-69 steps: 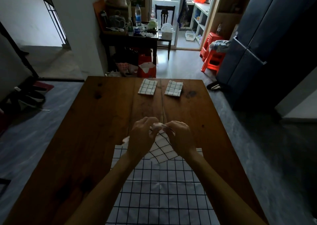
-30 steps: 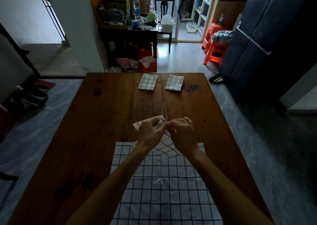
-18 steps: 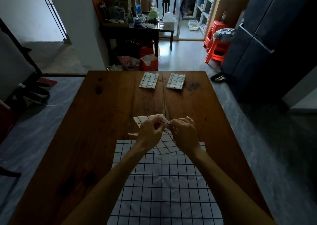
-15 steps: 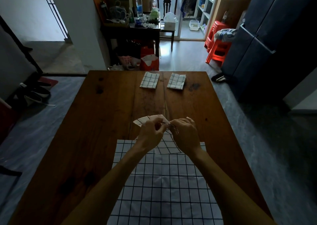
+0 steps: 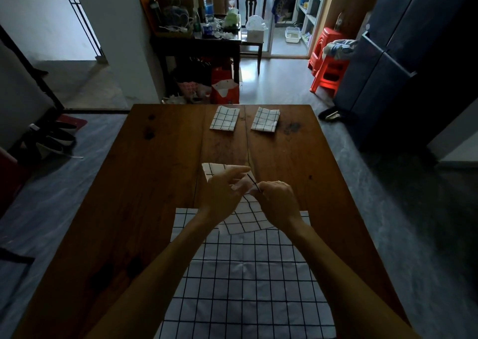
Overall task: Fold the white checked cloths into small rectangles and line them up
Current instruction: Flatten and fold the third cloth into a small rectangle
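Two folded white checked cloths lie side by side at the far end of the wooden table (image 5: 155,183), one on the left (image 5: 224,118) and one on the right (image 5: 266,119). A partly folded checked cloth (image 5: 243,217) is held up over the middle of the table. My left hand (image 5: 222,193) grips its upper left part, and a corner sticks out beyond the fingers. My right hand (image 5: 276,204) pinches its upper right edge. Beneath my forearms a large checked cloth (image 5: 243,281) lies spread flat at the near end.
Beyond the table's far edge stand a cluttered dark side table (image 5: 199,38), a red bag (image 5: 225,90) on the floor and a dark chair (image 5: 251,4). Red plastic stools (image 5: 327,67) and a dark cabinet (image 5: 403,54) are at the right.
The small cloth's lower part has dropped and hangs longer toward me. My left index finger has stretched out over the cloth's top corner. Both hands stay close together.
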Motion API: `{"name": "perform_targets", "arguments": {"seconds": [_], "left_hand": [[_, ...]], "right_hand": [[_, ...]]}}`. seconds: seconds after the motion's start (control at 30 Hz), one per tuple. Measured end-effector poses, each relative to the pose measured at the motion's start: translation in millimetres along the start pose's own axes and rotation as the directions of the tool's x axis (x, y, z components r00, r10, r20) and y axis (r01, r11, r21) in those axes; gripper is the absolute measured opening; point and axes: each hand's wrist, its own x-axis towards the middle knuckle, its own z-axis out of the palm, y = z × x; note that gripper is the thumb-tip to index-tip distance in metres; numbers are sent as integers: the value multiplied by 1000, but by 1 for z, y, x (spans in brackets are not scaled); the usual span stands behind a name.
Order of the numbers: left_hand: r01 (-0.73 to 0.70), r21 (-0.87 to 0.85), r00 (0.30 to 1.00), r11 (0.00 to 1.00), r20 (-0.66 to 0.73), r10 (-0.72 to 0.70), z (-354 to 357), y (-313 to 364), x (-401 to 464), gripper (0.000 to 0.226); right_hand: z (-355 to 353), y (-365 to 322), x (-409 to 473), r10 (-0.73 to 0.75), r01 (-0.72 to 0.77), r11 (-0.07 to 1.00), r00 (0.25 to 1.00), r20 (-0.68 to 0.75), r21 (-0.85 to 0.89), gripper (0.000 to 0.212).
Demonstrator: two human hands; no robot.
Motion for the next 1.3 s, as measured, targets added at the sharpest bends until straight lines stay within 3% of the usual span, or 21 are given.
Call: {"name": "perform_targets", "arguments": {"seconds": [0.2, 0.37, 0.53, 0.6, 0.63, 0.7, 0.8, 0.93, 1.1, 1.23, 1.3], "left_hand": [[1, 34, 999, 999, -41, 0, 3, 0, -4, 48], [36, -58, 999, 998, -32, -38, 4, 1, -3, 55], [-18, 32, 988, 999, -152, 22, 2, 1, 2, 35], [-124, 147, 970, 981, -189, 151, 0, -5, 2, 29], [-192, 269, 960, 944, -146, 237, -1, -8, 2, 32], [-365, 494, 922, 789, 76, 379, -2, -13, 3, 38], [-486, 584, 873, 651, 287, 394, -2, -8, 4, 31], [-419, 563, 907, 712, 236, 348, -4, -10, 5, 10], [-237, 484, 967, 842, 30, 255, -22, -22, 10, 7], [-159, 531, 981, 832, -10, 194, -32, -37, 8, 5], [-183, 591, 980, 786, 51, 190, -24, -34, 5, 21]], "right_hand": [[0, 0, -5, 3, -3, 1000, 1000, 12, -16, 19], [-2, -2, -8, -22, 23, 999, 999, 24, -45, 12], [-2, 0, -8, -13, 13, 1000, 1000, 18, -13, 13], [-5, 2, -8, -27, 27, 1000, 1000, 9, -14, 12], [-7, 3, -7, -38, 39, 999, 999, 19, -30, 11], [-12, 2, -4, -69, 75, 993, 995, 66, -88, 12], [-18, -2, 3, -122, 142, 980, 982, 143, -138, 22], [-23, -2, 6, -150, 163, 982, 981, 125, -99, 16], [-38, 14, -3, -24, 25, 1000, 993, 119, -10, 19], [-44, 26, -9, 74, -70, 997, 989, 127, -37, 21], [-42, 23, -6, 62, -55, 996, 993, 102, -63, 22]]}}
